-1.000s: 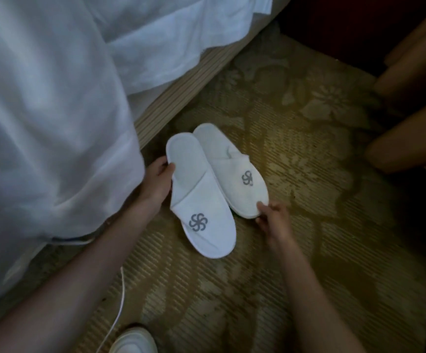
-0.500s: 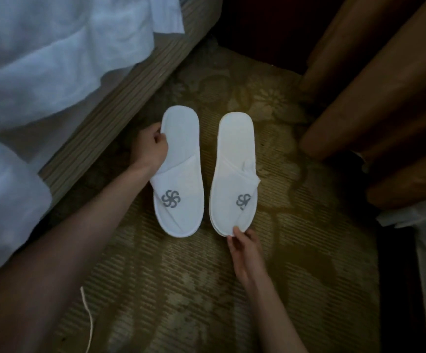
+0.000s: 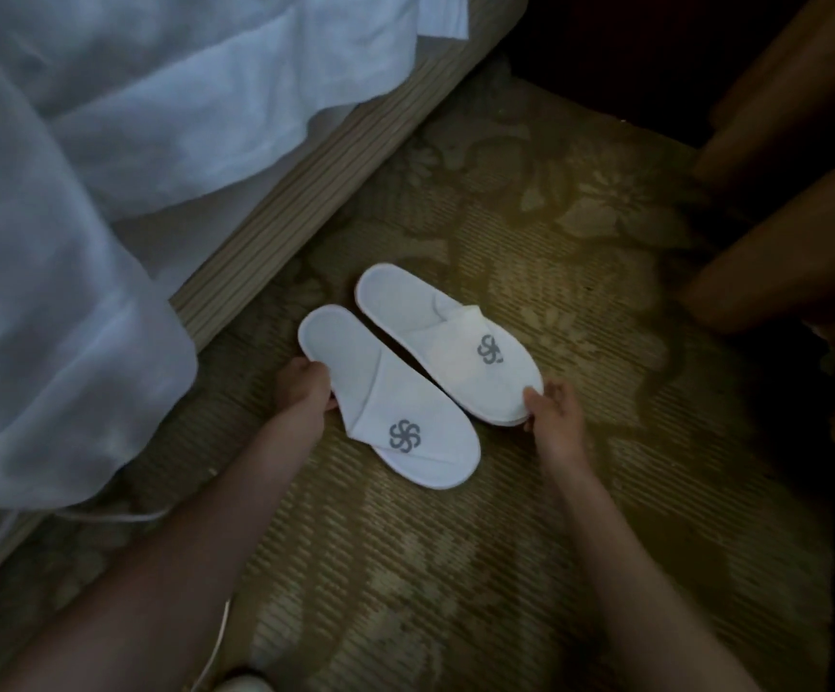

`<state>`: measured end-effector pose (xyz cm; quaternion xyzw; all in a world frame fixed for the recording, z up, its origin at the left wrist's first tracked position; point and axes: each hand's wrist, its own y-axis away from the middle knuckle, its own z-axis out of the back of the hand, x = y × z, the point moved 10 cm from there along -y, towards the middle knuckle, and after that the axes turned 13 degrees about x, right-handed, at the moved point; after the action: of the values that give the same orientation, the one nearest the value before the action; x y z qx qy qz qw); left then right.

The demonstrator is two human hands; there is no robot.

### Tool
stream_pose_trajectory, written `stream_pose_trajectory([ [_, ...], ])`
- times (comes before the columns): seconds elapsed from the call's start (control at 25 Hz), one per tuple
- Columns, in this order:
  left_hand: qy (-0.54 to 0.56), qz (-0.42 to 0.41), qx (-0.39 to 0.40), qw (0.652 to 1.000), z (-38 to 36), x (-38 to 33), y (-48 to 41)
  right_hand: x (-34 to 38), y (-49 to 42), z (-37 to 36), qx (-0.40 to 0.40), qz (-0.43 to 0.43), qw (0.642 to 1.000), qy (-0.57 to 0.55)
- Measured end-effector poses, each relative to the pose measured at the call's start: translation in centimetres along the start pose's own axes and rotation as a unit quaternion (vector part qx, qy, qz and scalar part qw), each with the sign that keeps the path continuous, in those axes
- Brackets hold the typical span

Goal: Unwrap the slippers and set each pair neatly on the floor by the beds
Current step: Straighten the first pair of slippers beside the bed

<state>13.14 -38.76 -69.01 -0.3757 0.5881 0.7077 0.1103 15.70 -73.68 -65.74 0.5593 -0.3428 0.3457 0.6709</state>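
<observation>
The bed (image 3: 305,192) filled the view from about 9 to 12 o'clock, its white bedding (image 3: 105,167) draped over a ribbed base edge that ran diagonally from 7 toward 1 o'clock. The patterned carpet (image 3: 580,491) covered the floor beside it, with brown curtain folds (image 3: 780,232) hanging at 2 to 3 o'clock.

One pair of white slippers lay on the carpet near the middle, close beside the bed base and out of any wrapper; no wrapping showed anywhere in view. By that, the unwrapping of this pair looked done and the placing nearly so, with only squaring up left. Whether other pairs remained could not be told from here.

The left slipper (image 3: 395,407) and the right slipper (image 3: 455,342) lay side by side, flat and sole-down, touching or close to it along their inner edges. Each long axis ran from about 10 toward 4 o'clock, heels at 10 and the logo-marked toes at 4, so the pair sat at an angle to the bed edge, the left one set lower, toward 6 o'clock.

The left hand (image 3: 305,392) had its fingers closed on the outer edge of the left slipper near mid-length. The right hand (image 3: 555,407) pinched the toe end of the right slipper.

A thin white cord (image 3: 120,516) trailed on the carpet at 7 o'clock.
</observation>
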Motion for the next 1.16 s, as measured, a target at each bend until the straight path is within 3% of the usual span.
stream_pose_trajectory([
  [0.32, 0.047, -0.005, -0.002, 0.999, 1.8, -0.4, -2.4, 2.2, -5.9, -5.2, 0.037, -0.005, 0.997, 0.066],
  [0.88, 0.037, -0.025, 0.014, 0.999, 1.1, -1.9, -4.5, 2.3, -8.7, -4.8, 0.015, -0.025, 0.995, 0.098],
  [0.92, -0.005, -0.030, -0.002, 1.000, 1.4, -2.2, -4.3, 2.6, -8.6, -4.6, 0.013, -0.015, 0.991, 0.131],
  [1.0, -0.192, -0.041, -0.072, 0.978, 2.2, -3.4, -3.7, 3.6, -7.4, -4.1, -0.014, 0.032, 0.970, 0.242],
  [1.08, -0.371, -0.132, -0.161, 0.905, 2.4, -6.8, -2.8, 4.7, -4.8, -4.3, -0.059, 0.107, 0.942, 0.312],
  [1.16, -0.425, -0.241, -0.141, 0.861, 0.8, -10.1, -3.0, 4.0, -1.5, -5.8, -0.068, 0.174, 0.935, 0.300],
])
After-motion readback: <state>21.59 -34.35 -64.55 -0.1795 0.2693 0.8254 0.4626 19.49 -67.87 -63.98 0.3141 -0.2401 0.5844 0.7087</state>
